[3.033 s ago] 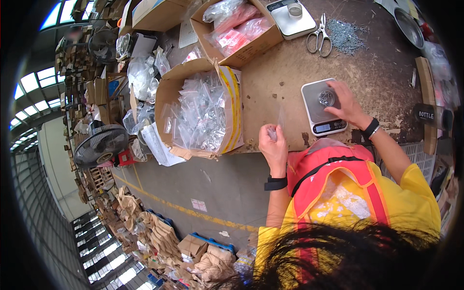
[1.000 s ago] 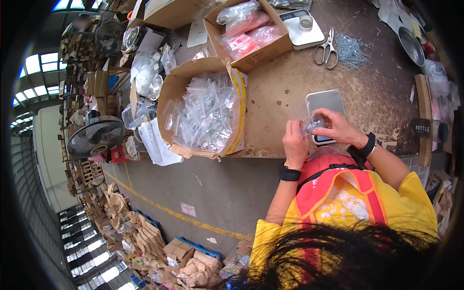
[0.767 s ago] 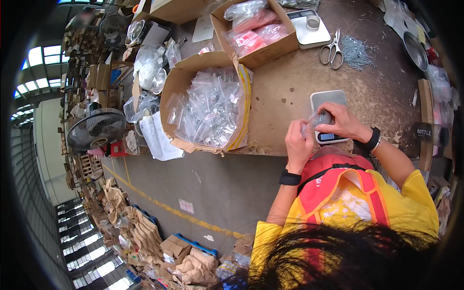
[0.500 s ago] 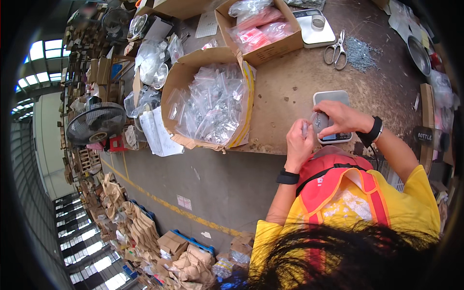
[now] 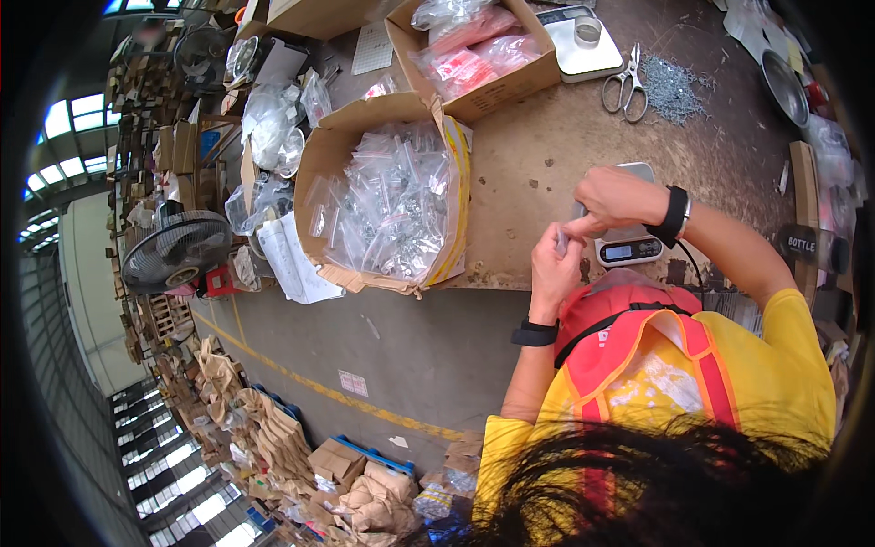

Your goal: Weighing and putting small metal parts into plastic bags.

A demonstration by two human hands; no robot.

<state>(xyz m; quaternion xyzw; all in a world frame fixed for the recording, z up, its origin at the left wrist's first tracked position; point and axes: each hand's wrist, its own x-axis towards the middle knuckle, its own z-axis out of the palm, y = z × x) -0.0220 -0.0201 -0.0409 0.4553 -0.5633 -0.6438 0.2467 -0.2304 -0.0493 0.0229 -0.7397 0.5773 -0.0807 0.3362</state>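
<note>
My left hand (image 5: 556,264) pinches a small clear plastic bag (image 5: 561,242) upright in front of the table edge. Right beside it, my right hand (image 5: 622,197) is tipped toward the bag, fingers curled round a small round cup (image 5: 579,211) that is mostly hidden behind them. Under the right hand sits a digital scale (image 5: 629,251) with its lit display facing me. To the left, a large open carton (image 5: 310,187) holds many small clear bags (image 5: 392,201) of metal parts. Scissors (image 5: 626,87) lie beside a heap of small screws (image 5: 673,89).
Behind stands a carton (image 5: 510,91) of red and clear bags. A second scale (image 5: 583,56) carries a small metal cup (image 5: 587,33). A metal bowl (image 5: 785,88) rests at the right. Papers (image 5: 296,260) hang off the left edge near a fan (image 5: 178,251).
My right hand has turned over and moved slightly left toward the bag, so the round cup is now mostly hidden. The scale's display has come into view.
</note>
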